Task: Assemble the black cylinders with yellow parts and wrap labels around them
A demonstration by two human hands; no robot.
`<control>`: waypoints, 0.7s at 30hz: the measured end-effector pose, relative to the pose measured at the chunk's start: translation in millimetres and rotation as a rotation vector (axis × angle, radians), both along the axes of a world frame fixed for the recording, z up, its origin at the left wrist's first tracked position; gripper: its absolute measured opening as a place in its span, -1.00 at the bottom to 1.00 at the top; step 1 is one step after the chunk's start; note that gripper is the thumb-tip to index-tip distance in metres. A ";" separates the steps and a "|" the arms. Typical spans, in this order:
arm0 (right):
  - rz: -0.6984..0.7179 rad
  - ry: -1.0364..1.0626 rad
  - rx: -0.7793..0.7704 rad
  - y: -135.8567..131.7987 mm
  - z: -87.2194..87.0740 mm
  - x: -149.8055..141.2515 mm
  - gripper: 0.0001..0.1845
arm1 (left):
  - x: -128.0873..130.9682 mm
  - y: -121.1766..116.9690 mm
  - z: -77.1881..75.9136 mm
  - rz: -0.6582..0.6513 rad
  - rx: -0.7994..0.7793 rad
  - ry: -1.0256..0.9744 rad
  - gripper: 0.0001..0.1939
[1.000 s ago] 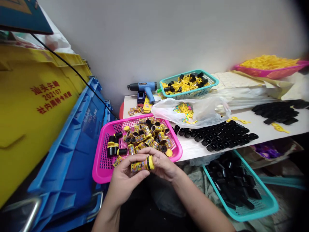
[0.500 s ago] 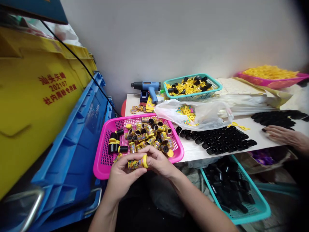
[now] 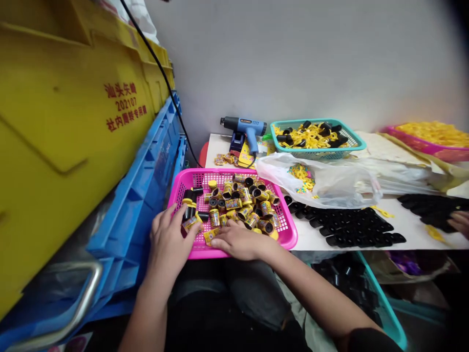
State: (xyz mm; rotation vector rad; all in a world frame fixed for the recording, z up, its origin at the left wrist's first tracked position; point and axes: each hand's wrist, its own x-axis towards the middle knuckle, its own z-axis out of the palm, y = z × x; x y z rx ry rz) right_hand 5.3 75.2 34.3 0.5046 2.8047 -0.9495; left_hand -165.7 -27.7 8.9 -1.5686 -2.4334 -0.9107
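A pink basket [image 3: 289,239] in front of me holds many small black tubes, several wrapped in printed yellow sleeves or topped with yellow caps. My left hand [image 3: 166,239] hangs over its left front corner, fingers apart, beside a printed yellow sleeve [image 3: 192,222]. Whether its fingertips touch that sleeve I cannot tell. Across the front rim lies my right hand [image 3: 240,240], fingers stretched toward the pile of wrapped tubes [image 3: 234,203]. Its thumb is close to a flat yellow sleeve [image 3: 211,236]. Neither hand visibly holds anything.
A blue heat gun [image 3: 249,129] stands behind the basket. Right of it are a teal basket [image 3: 318,154], a plastic bag [image 3: 337,188] and rows of black parts [image 3: 351,225]. Blue [image 3: 146,195] and yellow crates [image 3: 73,98] wall the left. Another person's hand [image 3: 459,222] is at far right.
Both hands have let go of the capped, yellow-sleeved tube they held together and moved apart, down to the basket. The view has shifted left. The other person's hand has moved rightward.
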 end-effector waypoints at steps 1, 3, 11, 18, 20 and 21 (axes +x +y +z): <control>0.005 -0.028 -0.009 0.3 0.2 0.0 -0.50 | 0.1 -0.4 -2.2 -0.008 0.039 -0.009 -0.55; 0.006 -0.022 -0.030 4.5 1.9 3.1 -0.55 | -1.0 -1.2 -2.8 -0.040 0.115 -0.021 -0.64; -0.258 0.065 -0.473 26.0 -6.7 26.5 -0.81 | 3.0 -8.4 14.5 -0.108 0.328 -0.134 -0.77; -0.558 0.244 -0.574 34.1 -5.1 38.5 -0.80 | 18.9 -8.5 17.5 -0.141 0.224 -0.397 -0.79; -0.595 0.298 -0.573 37.8 -2.8 43.9 -0.77 | 25.4 -5.0 18.1 -0.164 0.212 -0.462 -0.78; -0.633 0.337 -0.583 39.3 -2.4 46.3 -0.75 | 29.6 -1.9 18.3 -0.173 0.207 -0.504 -0.78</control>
